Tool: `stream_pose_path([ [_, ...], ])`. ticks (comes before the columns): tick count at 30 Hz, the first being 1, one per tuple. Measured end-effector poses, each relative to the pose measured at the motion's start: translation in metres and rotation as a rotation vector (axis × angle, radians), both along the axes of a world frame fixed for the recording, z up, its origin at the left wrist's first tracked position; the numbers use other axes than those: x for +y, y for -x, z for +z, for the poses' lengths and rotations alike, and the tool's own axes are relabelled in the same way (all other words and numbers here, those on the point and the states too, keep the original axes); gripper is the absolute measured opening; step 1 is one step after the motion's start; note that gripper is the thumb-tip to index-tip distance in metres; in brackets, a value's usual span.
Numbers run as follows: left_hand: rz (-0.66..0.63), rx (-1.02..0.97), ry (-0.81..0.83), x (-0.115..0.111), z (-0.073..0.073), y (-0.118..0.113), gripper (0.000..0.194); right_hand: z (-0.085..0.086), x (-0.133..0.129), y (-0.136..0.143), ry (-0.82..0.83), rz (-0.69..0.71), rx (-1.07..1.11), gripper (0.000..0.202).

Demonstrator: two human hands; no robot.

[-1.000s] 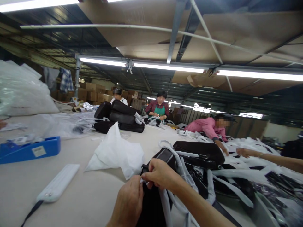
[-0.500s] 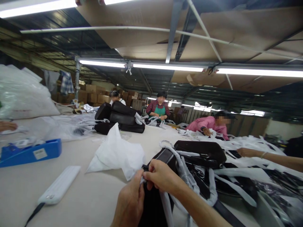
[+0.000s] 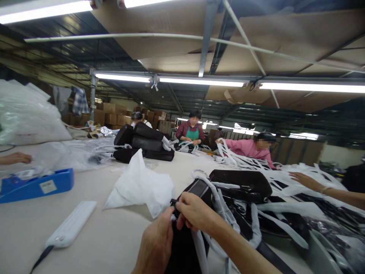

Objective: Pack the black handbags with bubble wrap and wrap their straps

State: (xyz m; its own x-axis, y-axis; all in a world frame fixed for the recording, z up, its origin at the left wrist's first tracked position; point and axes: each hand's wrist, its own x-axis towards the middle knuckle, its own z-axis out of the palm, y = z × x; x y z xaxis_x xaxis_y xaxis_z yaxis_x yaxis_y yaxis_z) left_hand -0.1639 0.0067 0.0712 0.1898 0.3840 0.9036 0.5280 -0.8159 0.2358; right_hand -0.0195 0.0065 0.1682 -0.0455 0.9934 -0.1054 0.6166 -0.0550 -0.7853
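Observation:
A black bag (image 3: 184,251) lies in front of me at the table's near side, its straps wrapped in white material. My left hand (image 3: 156,238) is closed, thumb and fingers pinching the bag's edge. Right beside it my right hand (image 3: 196,213) is closed with curled fingers at the same spot. A small dark piece (image 3: 173,202) of the bag juts out above my fingertips; its exact kind is hidden by the hands. Just left of the hands lies a crumpled white sheet (image 3: 142,182). A wrapped strap (image 3: 219,201) curves along the right of my right hand.
To the left are a blue tape dispenser (image 3: 54,184) and a white power strip (image 3: 72,224). More black bags (image 3: 241,184) with wrapped straps lie to the right, others (image 3: 145,142) stacked farther back. Co-workers sit across the table; a co-worker's hand (image 3: 308,180) reaches in from the right.
My hands stay almost in place, with small finger shifts at the bag. The co-worker in pink has lifted white strips leftward. Other people's hands at the left and right edges have moved.

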Motion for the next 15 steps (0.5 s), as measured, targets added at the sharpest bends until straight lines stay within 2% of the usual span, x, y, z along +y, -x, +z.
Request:
stream_pose_path([
  [4,-0.021,0.044,0.019,0.0,0.006,0.001,0.025,0.0,-0.001,0.001,-0.014,-0.015,0.008,0.01],
  [7,-0.029,0.073,0.116,0.001,0.012,0.003,0.028,0.005,-0.008,0.003,0.005,-0.02,0.027,0.008],
  [9,-0.045,0.099,0.205,0.001,0.017,0.006,0.03,0.009,-0.016,0.004,0.04,-0.037,0.11,0.013],
  [11,-0.085,0.093,0.35,0.002,0.025,0.01,0.029,0.012,-0.027,0.003,0.105,-0.079,0.302,0.022],
  [15,-0.23,0.004,0.706,0.004,0.052,0.018,0.021,0.014,-0.049,0.003,0.317,-0.217,0.891,0.026],
])
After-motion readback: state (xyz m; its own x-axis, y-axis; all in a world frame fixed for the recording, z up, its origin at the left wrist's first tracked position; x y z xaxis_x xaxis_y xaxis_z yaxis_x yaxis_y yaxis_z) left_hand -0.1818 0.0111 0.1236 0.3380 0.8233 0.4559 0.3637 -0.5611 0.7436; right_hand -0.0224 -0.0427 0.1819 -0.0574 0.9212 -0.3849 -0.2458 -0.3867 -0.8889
